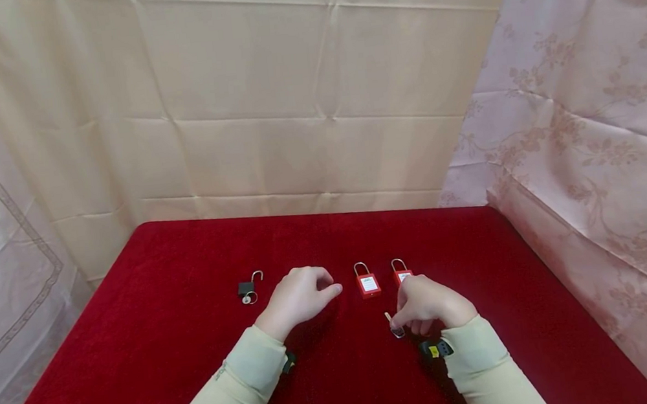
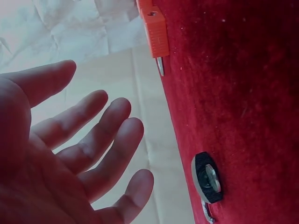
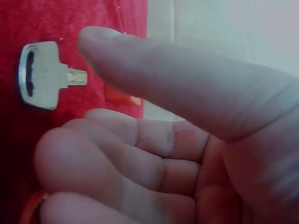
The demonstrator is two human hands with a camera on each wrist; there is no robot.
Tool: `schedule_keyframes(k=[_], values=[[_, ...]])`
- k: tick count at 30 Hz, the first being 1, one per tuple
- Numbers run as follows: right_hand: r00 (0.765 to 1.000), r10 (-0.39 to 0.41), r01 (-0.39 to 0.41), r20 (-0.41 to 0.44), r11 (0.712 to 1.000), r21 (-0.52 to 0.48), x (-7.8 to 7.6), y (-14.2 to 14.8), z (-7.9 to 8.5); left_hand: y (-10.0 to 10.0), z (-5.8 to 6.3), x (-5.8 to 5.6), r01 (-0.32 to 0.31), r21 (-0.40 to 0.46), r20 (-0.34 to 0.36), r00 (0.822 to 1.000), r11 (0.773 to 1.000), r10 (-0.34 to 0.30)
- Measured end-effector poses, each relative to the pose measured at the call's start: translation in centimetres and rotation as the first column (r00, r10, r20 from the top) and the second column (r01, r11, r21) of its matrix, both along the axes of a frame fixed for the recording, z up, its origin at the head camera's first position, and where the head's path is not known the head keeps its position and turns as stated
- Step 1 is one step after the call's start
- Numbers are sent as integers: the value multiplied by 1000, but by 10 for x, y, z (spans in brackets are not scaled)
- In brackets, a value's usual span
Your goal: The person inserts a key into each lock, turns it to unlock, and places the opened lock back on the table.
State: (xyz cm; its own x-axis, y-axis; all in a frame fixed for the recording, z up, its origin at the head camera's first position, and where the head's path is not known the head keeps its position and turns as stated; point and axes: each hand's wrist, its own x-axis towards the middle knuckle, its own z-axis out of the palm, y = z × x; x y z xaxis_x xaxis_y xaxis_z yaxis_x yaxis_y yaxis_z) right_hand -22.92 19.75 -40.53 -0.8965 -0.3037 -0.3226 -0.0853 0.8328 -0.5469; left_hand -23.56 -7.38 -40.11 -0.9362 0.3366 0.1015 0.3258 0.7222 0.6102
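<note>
My left hand (image 1: 299, 300) is held over the cloth between a small black padlock and the left one of two red padlocks. In the left wrist view its fingers are loosely bent, with nothing between them. My right hand (image 1: 431, 303) is low over the cloth in front of the right red padlock (image 1: 403, 275), partly covering it. Beside its thumb is a metal key (image 3: 42, 77), blade pointing away from me. In the right wrist view there is a gap between thumb and bent fingers, and the key is outside it. The left red padlock (image 1: 368, 285) has a white label.
The black padlock (image 1: 246, 289) lies at the left with its shackle swung out and a key on a ring (image 1: 249, 298) beside it. A red cloth (image 1: 315, 242) covers the table, with curtains (image 1: 302, 100) hanging behind it and at both sides.
</note>
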Motion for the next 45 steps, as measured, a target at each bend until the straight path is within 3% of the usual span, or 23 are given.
schedule_keyframes(k=[9,15,32,45], values=[[1000,-5,4,16,999,34,1,-5,-3,2,-8,-2,25,-55,28,999,998,-24],[1000,9,-10,23,999,50,1,-6,-4,3,-10,-2,54,-47,71,996,997,-51],[1000,20,-21,18,999,39,5,-8,-7,4,-14,-2,55,-104,38,998,993,-52],[999,39,-39,6,998,39,5,-8,-7,4,-17,-3,56,-96,88,995,994,-48]])
